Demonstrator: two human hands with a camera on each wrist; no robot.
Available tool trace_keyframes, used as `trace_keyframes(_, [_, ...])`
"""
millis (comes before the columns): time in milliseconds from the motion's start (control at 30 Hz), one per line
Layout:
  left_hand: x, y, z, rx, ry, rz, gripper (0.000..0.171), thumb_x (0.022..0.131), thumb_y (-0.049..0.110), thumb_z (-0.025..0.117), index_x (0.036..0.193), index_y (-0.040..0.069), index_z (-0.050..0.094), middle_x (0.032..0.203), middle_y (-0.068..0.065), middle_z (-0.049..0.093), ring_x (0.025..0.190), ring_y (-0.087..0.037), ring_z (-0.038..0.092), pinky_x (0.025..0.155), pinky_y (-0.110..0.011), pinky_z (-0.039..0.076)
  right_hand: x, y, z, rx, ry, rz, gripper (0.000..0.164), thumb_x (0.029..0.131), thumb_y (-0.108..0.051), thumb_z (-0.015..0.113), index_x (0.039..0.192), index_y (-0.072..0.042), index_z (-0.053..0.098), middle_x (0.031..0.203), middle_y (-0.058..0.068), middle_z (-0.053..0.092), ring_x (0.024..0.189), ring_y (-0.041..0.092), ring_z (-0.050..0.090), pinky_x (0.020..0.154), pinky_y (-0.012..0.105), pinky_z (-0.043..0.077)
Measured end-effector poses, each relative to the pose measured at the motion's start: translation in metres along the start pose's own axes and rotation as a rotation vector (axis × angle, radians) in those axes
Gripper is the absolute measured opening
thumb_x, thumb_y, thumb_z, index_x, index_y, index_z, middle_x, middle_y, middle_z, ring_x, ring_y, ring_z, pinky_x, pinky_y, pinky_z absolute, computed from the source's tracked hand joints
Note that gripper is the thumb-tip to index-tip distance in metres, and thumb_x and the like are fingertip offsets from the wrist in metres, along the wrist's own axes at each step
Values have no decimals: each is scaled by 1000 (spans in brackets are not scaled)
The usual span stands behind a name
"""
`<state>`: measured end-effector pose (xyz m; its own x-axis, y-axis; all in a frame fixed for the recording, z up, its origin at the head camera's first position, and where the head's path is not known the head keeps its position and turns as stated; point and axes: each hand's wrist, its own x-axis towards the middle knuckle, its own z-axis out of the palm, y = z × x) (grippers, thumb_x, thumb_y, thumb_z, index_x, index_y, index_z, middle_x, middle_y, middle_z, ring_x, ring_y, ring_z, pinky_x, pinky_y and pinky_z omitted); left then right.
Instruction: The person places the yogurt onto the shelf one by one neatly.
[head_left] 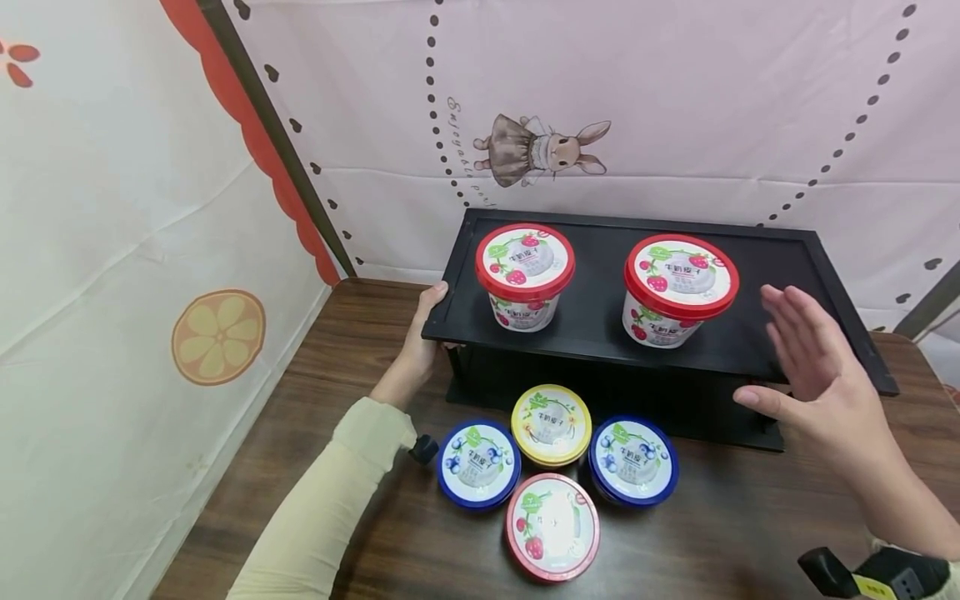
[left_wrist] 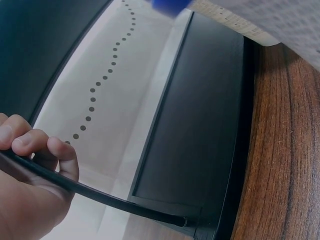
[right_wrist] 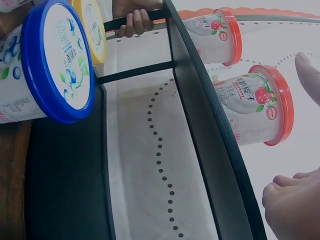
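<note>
A black two-tier shelf (head_left: 592,250) stands on the wooden table. My left hand (head_left: 422,333) grips its left end; in the left wrist view, that hand's fingers (left_wrist: 30,142) curl round a thin black bar of the frame. Two red-lidded strawberry tubs, one on the left (head_left: 523,275) and one nearer the middle (head_left: 678,287), stand upright on the top tier. To the right of the second tub, my right hand (head_left: 825,383) is held at the shelf's front right, thumb spread from straight fingers and nothing in it.
In front of the shelf stand a yellow-lidded tub (head_left: 551,425), blue-lidded tubs at left (head_left: 478,463) and right (head_left: 633,461), and a red-lidded tub (head_left: 552,527) nearest me. A printed cloth wall (head_left: 675,108) rises behind the shelf, another (head_left: 112,208) along the left.
</note>
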<state>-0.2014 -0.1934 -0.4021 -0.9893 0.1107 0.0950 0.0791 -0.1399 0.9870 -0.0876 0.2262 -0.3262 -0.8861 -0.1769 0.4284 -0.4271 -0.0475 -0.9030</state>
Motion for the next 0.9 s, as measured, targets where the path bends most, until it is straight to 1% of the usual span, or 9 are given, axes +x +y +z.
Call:
trace_keyframes(133, [0,0,0,-10,6,4,54,88,68,45,87,14,54,62,-1,50,50,-16,44,49,-27,37,-4,-1,0,48,30,-68,105,62,35,70,151,1,24,156,16,26,145,22,16,111,23,18])
trace_keyframes(267, [0,0,0,-31,1,10,53,89,65,46,89,14,55,63,0,51,50,-15,44,48,-26,37,-7,-1,-1,81,50,-120,102,64,30,73,150,4,24,156,18,24,146,24,15,111,24,16])
trace_keyframes(367, [1,0,0,-52,-3,2,51,90,64,47,92,14,55,64,0,52,50,-13,45,49,-25,37,-10,1,-1,108,47,-126,100,65,30,73,149,6,24,156,18,24,146,25,14,112,25,16])
trace_keyframes(500, [1,1,0,-48,-9,2,51,90,64,46,95,13,55,66,0,52,52,-12,46,50,-24,38,-15,2,-2,108,61,-114,98,66,31,71,149,6,25,156,18,24,146,25,15,111,25,16])
trace_keyframes(600, [1,2,0,-38,-16,2,52,91,64,45,95,13,55,67,0,52,53,-12,47,50,-24,38,-19,4,-2,104,74,-123,96,66,30,72,148,8,26,156,21,24,146,26,15,112,26,17])
trace_keyframes(767, [0,2,0,-22,-11,4,52,90,65,44,95,14,56,67,0,52,53,-13,47,50,-25,39,-24,9,-4,198,53,-217,91,68,25,76,143,19,25,151,30,26,144,32,18,112,30,18])
trace_keyframes(900, [0,0,0,-19,-11,12,53,90,65,45,93,14,56,65,0,52,52,-13,47,49,-25,38,-25,16,-4,273,-12,-320,84,71,20,77,136,27,24,147,35,30,141,36,25,112,32,21])
